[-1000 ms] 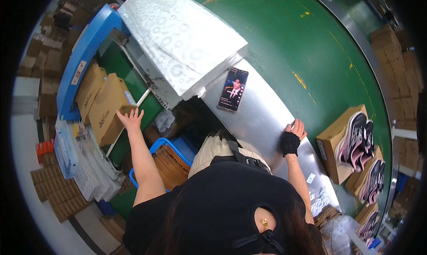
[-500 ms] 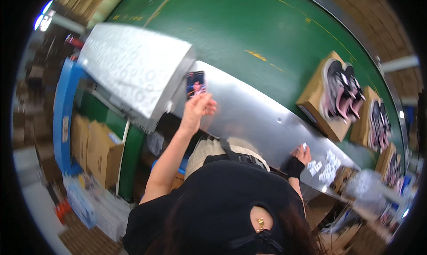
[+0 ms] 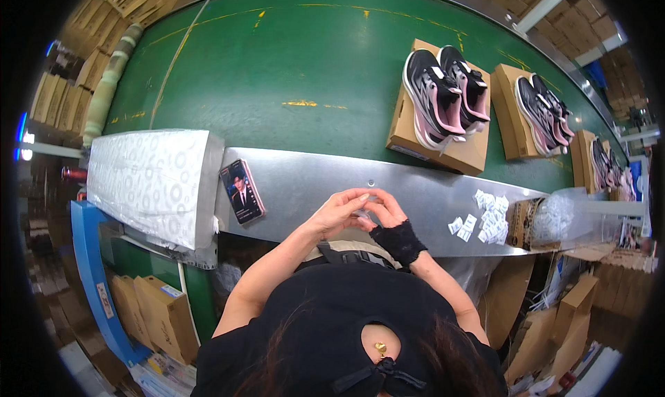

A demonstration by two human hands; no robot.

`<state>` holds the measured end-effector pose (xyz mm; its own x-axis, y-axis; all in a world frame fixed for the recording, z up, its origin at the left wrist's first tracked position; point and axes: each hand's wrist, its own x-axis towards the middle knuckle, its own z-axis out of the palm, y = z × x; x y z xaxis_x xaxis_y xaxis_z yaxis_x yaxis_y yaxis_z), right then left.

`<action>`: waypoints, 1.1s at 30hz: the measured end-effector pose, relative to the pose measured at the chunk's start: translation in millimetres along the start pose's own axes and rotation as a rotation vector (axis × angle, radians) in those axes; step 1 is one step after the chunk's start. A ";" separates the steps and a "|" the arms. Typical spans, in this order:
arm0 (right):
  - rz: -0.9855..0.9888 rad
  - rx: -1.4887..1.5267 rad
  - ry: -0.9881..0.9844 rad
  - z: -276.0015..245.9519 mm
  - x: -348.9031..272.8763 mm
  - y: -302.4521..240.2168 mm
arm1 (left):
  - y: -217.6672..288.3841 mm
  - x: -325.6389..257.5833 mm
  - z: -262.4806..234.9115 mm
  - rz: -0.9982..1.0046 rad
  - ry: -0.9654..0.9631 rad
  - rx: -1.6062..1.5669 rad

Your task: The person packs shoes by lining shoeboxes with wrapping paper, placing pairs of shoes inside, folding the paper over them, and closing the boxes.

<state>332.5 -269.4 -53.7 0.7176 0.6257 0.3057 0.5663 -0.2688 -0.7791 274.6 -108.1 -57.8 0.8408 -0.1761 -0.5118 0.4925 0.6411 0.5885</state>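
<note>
My left hand (image 3: 339,211) and my right hand (image 3: 386,209) meet over the metal ledge (image 3: 308,172), close to my waist. Both are closed, with fingers curled in and fingertips touching. Something pale and small shows between them, too covered to name. A black lace band (image 3: 400,240) wraps my right wrist. Left of my hands, a phone (image 3: 242,193) with a lit screen lies on the ledge. To their right is a loose pile of small white packets (image 3: 492,218), with two more (image 3: 461,226) lying just beside it.
A pair of black and pink sneakers (image 3: 433,96) rests on a brown shoebox (image 3: 405,130) on the green conveyor belt (image 3: 277,65). More sneakers (image 3: 542,113) on boxes follow to the right. White patterned paper (image 3: 149,189) is stacked at left. A clear plastic bag (image 3: 557,217) sits beyond the packets.
My left hand has left the phone and come to the middle. My right hand has moved left from beside the packets to meet it. The whole view has turned.
</note>
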 end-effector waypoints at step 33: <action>-0.173 -0.525 -0.955 -31.5 91.6 -1.2 | 14.1 65.8 -42.7 0.616 0.775 1.063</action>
<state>410.3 -234.8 -7.5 0.1319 0.9322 -0.3371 0.8931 -0.2593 -0.3677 327.3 -78.7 -109.9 0.8157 0.5783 -0.0119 0.3254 -0.4419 0.8360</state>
